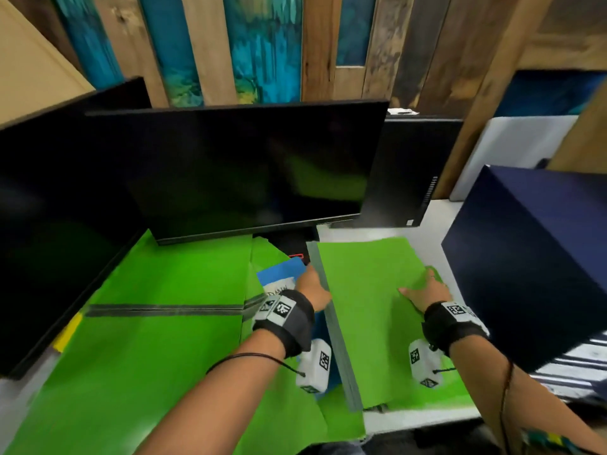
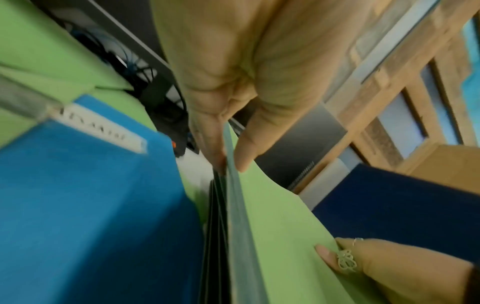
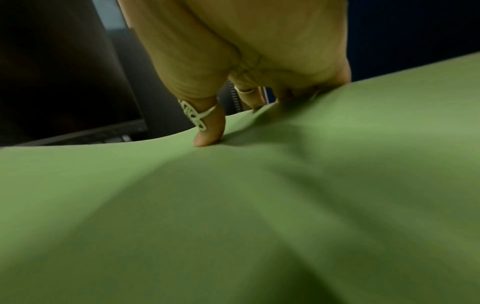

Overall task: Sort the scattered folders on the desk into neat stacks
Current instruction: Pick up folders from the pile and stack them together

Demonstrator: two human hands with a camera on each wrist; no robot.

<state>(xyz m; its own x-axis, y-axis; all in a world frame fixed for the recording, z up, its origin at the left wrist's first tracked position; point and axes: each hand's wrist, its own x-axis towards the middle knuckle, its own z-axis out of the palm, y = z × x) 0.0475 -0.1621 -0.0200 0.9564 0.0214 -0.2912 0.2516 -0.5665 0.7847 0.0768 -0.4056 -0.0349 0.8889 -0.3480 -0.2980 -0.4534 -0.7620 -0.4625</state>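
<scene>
A stack of green folders with a grey spine lies on the right of the white desk. My left hand pinches its left spine edge, thumb on top and fingers at the side. My right hand holds the stack's right edge, thumb pressing the top cover and fingers curled over the rim. A blue folder with a white label lies just left of the stack. More green folders cover the left of the desk, one near the front.
Two dark monitors stand over the far side of the folders. A black computer tower stands behind the stack and a navy box close on its right. A yellow edge pokes out at the left.
</scene>
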